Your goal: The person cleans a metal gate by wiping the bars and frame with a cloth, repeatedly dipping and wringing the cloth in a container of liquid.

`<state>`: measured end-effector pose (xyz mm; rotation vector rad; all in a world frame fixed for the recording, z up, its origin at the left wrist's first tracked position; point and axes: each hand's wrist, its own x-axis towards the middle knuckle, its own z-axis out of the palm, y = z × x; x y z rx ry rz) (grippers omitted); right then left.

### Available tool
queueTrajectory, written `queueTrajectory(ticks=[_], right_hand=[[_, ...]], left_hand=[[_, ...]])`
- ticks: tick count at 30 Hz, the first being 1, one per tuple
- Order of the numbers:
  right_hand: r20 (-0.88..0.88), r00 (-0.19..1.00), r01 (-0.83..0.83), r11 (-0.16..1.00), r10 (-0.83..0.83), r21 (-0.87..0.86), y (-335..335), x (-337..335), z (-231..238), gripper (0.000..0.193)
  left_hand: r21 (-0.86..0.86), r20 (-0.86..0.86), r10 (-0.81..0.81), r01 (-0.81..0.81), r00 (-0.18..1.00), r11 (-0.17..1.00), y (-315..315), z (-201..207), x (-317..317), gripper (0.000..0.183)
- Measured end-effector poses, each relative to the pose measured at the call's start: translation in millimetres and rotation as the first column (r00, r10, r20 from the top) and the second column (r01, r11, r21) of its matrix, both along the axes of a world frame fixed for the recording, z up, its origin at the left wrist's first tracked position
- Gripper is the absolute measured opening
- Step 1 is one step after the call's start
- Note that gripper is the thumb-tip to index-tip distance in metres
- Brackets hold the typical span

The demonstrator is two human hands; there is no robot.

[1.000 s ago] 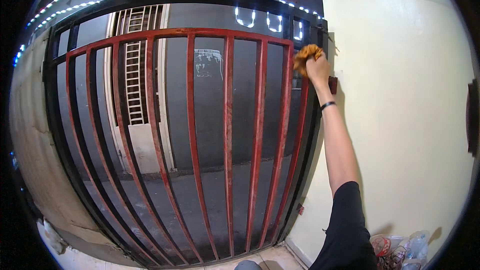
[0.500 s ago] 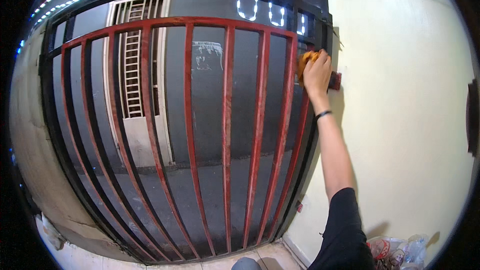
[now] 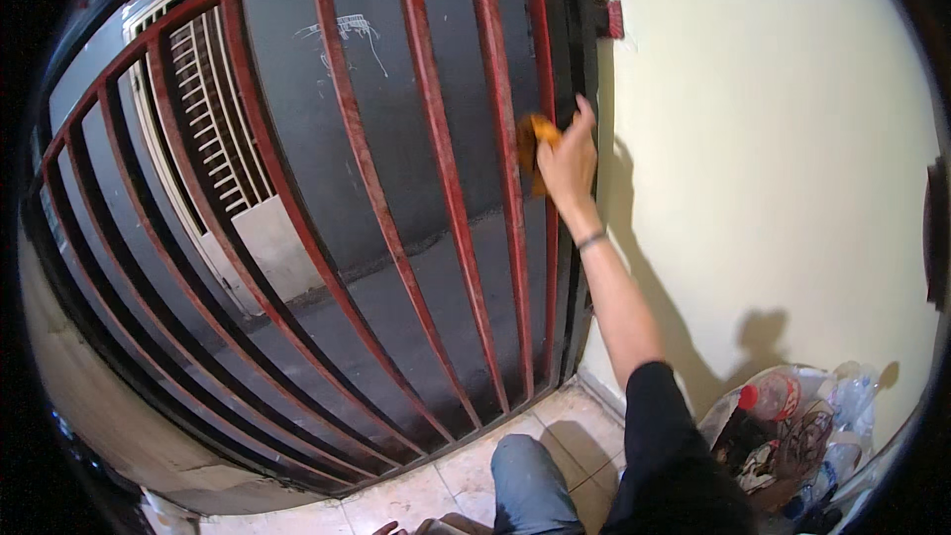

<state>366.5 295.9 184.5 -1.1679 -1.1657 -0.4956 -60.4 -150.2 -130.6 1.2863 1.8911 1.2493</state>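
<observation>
My right hand (image 3: 570,163) is closed on a crumpled orange-yellow cloth (image 3: 538,154), with the index finger pointing up, away from the cloth. It is at the right end of a metal gate, by the rightmost red bars (image 3: 510,228). The cloth overlaps one of these bars; the hand hides part of the contact. A dark band circles my right wrist, and a black sleeve covers the upper arm. My left hand is out of the picture.
A black frame post (image 3: 577,59) borders the pale yellow wall (image 3: 753,168) on the right. A bag of plastic bottles and clutter (image 3: 792,416) stands at the lower right. My blue-jeaned knee (image 3: 530,481) is above the tiled floor (image 3: 396,490). Beyond the gate is a grey wall with a white door (image 3: 282,248).
My right hand has moved down from near the gate's top right corner, still holding the cloth. The view has tilted down and turned, bringing the knee and bottle bag further in.
</observation>
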Motion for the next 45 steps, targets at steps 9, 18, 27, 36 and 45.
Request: queueTrajectory(ticks=[9, 18, 27, 36, 45], right_hand=[[-0.096, 0.989, 0.119, 0.993, -0.116, 0.025, 14, -12, -36, 0.085], [-0.212, 0.976, -0.019, 0.963, -0.04, -0.269, -1, -7, -339, 0.077], [-0.166, 0.985, -0.072, 0.783, -0.04, -0.617, -24, -9, -466, 0.068], [-0.537, 0.842, -0.265, 0.901, 0.043, -0.344, -77, 31, -458, 0.058], [0.215, 0.972, -0.141, 0.971, 0.099, 0.19, -52, 4, -63, 0.06]], left_hand=[[-0.096, 0.078, -0.041, 0.049, 0.996, 0.994, 2, -9, -5, 0.03], [-0.131, -0.24, -0.102, 0.072, 0.965, 0.989, -7, 3, -17, 0.028], [-0.199, -0.098, 0.002, -0.022, 0.995, 0.98, -24, -28, -24, 0.026], [0.026, -0.138, 0.051, -0.048, 0.989, 0.999, -45, -44, -42, 0.027], [-0.063, -0.229, 0.065, -0.082, 0.971, 0.995, -27, -24, -53, 0.028]])
